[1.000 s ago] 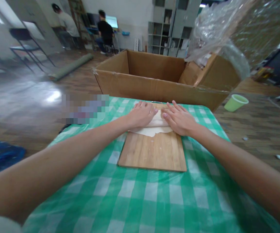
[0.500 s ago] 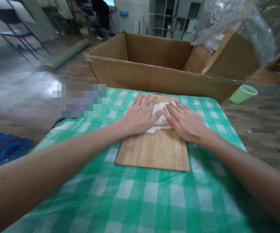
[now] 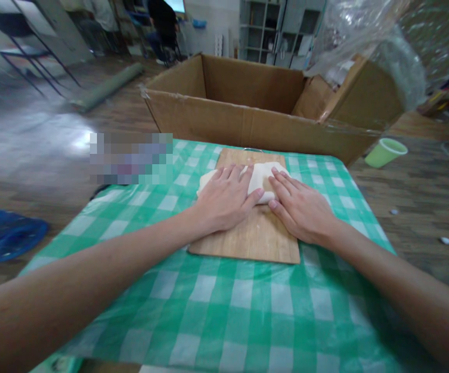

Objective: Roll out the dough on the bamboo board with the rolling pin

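Note:
A white slab of dough (image 3: 262,178) lies across the far half of a wooden cutting board (image 3: 248,243). My left hand (image 3: 228,199) rests open on the left part of the dough, fingers stretched forward. On the right part, my right hand (image 3: 300,204) presses with its fingers extended and angled inward. Both thumbs point toward each other at the dough's near edge. The palms and the dough beneath them are hidden. Under the board is a green and white checked tablecloth (image 3: 224,305).
Beyond the table stands a large open cardboard box (image 3: 240,119) with clear plastic wrap (image 3: 399,57) at its right. A light green cup (image 3: 386,152) is on the floor to the right. A blue plastic bag (image 3: 9,233) lies at left. A seated person (image 3: 163,23) is in the background.
Both hands have moved slightly nearer to me. More of the dough shows beyond and beside the fingers, and its near edge now looks rounded rather than thin and spread.

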A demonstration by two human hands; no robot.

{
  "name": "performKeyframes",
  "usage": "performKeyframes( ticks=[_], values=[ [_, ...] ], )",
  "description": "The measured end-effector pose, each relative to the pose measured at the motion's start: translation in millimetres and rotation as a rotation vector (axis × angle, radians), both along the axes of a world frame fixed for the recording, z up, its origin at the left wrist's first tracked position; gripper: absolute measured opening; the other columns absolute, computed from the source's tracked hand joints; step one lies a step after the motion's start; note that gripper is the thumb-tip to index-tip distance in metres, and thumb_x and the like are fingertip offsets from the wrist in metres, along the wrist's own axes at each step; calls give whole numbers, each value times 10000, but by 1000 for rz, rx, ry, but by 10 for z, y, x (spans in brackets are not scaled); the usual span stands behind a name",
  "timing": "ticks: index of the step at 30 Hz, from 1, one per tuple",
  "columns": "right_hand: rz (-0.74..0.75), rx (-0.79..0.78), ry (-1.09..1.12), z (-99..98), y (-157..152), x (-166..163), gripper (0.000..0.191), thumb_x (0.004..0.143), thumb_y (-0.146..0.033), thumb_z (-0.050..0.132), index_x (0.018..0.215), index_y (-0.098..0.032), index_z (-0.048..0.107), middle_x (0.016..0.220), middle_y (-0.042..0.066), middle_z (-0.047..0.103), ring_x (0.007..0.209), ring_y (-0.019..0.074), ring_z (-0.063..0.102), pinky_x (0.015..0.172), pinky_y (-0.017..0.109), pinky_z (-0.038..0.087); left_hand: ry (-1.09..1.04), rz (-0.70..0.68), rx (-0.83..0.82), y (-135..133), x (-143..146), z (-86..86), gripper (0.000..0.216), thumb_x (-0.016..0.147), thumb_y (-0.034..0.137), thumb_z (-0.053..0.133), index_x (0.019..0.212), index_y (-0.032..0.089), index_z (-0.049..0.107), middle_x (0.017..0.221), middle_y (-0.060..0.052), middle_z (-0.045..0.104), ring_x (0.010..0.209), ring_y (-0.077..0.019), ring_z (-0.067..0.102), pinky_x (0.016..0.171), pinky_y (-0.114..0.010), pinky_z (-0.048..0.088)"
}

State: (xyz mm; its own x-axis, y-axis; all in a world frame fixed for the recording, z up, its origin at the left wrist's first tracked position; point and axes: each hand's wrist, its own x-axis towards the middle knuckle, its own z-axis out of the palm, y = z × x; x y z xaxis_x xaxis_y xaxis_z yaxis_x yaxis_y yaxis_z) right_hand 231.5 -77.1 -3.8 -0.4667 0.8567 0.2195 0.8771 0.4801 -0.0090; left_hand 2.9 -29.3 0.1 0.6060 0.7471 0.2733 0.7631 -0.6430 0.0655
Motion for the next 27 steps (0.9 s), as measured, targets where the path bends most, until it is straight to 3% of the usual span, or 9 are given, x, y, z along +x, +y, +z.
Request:
performKeyframes(
  ticks=[9, 20, 27],
  values=[
    [2, 0, 5, -32, -257, 18, 774, 1102, -587, 294, 1629, -26, 374, 1723, 221, 293, 1615, 333, 259, 1300, 538, 282, 10, -29, 14, -323, -10, -12, 687, 1093, 540, 307, 1612, 98, 393, 1661, -194, 437, 1568, -344, 364, 1295, -533, 231],
    [65, 25, 19, -12, -590, 20, 829, 1079, -603, 376, 1698, -75, 218, 1749, 207, 196, 1633, 335, 174, 1306, 594, 262, 20, -115, -16, -618, -61, -45, 827, 1062, 621, 322, 1630, 20, 346, 1707, -223, 342, 1629, -339, 244, 1320, -495, 218],
    [91, 9, -4, -4, -897, 38, 931, 1053, -610, 446, 1714, -59, 91, 1753, 207, 158, 1639, 338, 127, 1305, 582, 289, 16, -145, -12, -867, -128, -48, 797, 1069, 580, 360, 1658, 46, 301, 1736, -198, 276, 1646, -311, 188, 1335, -491, 215]
  ],
)
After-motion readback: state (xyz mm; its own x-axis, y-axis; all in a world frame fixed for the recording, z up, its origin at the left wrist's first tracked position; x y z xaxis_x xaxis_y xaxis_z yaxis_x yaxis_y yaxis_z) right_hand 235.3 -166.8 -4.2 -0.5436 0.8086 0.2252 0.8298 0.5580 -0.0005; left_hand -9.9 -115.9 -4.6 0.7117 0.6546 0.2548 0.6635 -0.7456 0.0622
